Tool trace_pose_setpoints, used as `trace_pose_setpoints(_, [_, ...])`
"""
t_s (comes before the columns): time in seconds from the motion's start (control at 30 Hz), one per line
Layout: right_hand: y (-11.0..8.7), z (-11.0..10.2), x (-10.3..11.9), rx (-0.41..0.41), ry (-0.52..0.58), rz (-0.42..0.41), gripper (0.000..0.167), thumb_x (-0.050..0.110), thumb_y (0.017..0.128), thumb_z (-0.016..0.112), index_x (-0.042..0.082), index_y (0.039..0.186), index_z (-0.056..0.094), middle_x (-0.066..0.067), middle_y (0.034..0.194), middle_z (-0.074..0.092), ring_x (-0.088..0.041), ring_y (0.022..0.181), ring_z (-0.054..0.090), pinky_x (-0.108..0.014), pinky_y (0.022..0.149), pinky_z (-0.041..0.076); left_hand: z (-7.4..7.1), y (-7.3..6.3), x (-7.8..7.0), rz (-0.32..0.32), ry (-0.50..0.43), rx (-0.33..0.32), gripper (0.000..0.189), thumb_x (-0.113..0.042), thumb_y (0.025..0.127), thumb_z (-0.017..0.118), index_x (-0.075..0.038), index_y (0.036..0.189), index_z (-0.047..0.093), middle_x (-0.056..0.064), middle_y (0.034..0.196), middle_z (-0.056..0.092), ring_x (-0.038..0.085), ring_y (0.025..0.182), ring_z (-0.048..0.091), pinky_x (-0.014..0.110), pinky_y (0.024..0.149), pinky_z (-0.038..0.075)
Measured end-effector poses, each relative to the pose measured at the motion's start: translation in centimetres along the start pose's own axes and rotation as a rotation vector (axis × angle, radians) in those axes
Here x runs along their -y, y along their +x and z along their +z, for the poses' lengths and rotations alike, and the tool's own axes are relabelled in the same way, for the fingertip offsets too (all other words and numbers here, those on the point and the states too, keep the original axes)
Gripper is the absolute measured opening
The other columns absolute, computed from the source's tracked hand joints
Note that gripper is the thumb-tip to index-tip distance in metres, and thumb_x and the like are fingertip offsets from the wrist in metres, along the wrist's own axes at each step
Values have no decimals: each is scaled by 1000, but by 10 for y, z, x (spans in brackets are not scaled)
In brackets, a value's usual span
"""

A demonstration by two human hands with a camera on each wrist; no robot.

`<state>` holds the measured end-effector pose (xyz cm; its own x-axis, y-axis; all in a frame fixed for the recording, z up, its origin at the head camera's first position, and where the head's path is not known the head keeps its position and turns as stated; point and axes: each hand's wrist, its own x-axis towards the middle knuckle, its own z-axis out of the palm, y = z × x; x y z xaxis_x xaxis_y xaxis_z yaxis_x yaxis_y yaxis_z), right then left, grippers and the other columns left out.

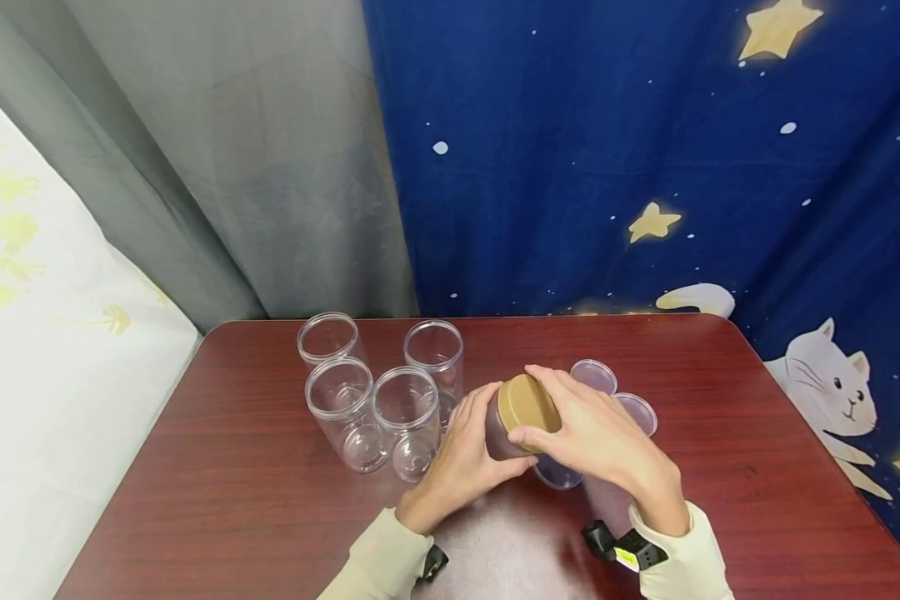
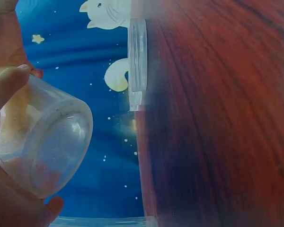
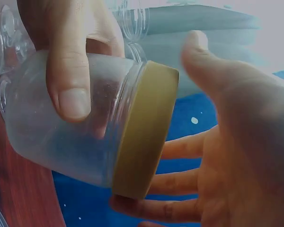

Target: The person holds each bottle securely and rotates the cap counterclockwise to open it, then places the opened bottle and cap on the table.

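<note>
Tilted between both hands is a clear plastic jar with a gold-coloured lid on its mouth. My left hand grips the jar's body, its thumb and fingers on opposite sides. In the left wrist view, the bottom of the jar faces the camera. Around the lid, my right hand has its fingers spread. The right wrist view shows the right thumb apart from the lid and a fingertip touching its lower edge.
Several open clear jars stand close together left of the hands. Clear round lid-like discs lie right of and below the held jar. All are on a reddish-brown table, with a grey curtain and a blue curtain behind it.
</note>
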<state>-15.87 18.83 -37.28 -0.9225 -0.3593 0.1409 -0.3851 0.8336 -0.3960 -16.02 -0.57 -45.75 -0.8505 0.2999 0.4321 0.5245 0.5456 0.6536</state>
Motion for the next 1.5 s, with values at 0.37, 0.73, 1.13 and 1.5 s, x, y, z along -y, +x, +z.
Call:
trace_pose_setpoints(0.37, [-3,-2,-2,33,58,-48,87,74,79,64,19,144,48,1,135,59,-14,110,60,-41,91,51,1,-2,2,88,64,-26,97,-40,66,90,-9,143,41,5,140,49,21,133,44,47,111,35])
trace_pose_setpoints(0.73, [-4,-6,-8,62,86,-76,87,69,80,67,18,146,45,-1,140,55,-16,115,59,-42,92,51,3,-2,0,8,117,-46,98,-46,60,91,-20,143,46,7,131,42,24,122,37,45,93,34])
trace_pose_setpoints(1.13, [-3,-7,-14,76,120,-92,87,67,79,70,21,147,43,0,141,55,-15,113,58,-43,92,51,2,-2,-1,-12,151,-45,100,-50,60,91,-22,144,45,7,128,43,22,117,38,42,89,32])
trace_pose_setpoints(1.5, [-3,-8,-18,88,147,-94,86,65,79,72,23,148,42,1,141,53,-14,109,59,-42,91,52,3,-1,1,-14,146,-32,101,-46,60,91,-18,145,44,10,130,43,25,119,39,43,90,32])
